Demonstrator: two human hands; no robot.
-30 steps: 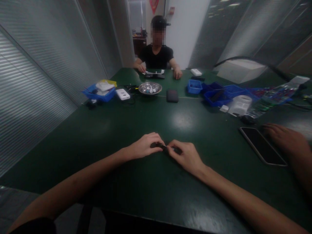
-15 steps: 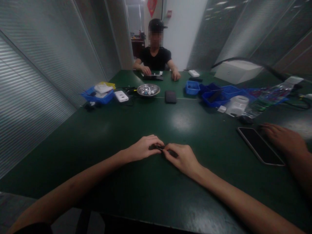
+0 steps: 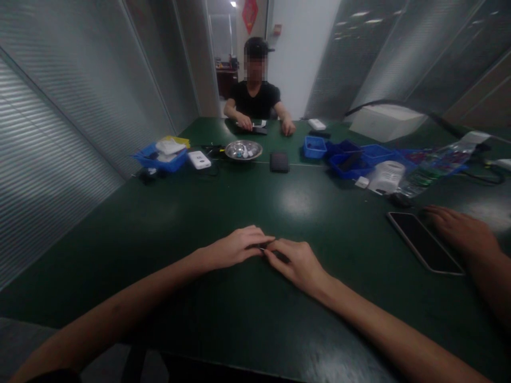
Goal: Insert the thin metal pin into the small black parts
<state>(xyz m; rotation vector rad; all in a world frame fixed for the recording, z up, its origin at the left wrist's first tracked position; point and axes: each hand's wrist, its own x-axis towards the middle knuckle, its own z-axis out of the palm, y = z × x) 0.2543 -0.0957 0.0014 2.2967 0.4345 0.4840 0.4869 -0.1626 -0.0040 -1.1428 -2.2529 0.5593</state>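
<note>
My left hand point(image 3: 235, 246) and my right hand point(image 3: 297, 261) meet fingertip to fingertip low on the dark green table point(image 3: 159, 223). Both are curled into a pinch around a small dark part point(image 3: 268, 252) that shows only as a thin sliver between them. What the part is cannot be made out. Both forearms rest across the near half of the table.
Another person's hand point(image 3: 459, 230) lies at the right beside a dark phone point(image 3: 423, 242). Across the table sits a person in black point(image 3: 255, 96). A metal dish point(image 3: 244, 150), a black case point(image 3: 279, 161), a white device point(image 3: 199, 159) and blue bins point(image 3: 351, 155) line the middle.
My hands have stayed pinched together on the small part, closing in slightly. The view tilted a little, so everything sits lower in the picture.
</note>
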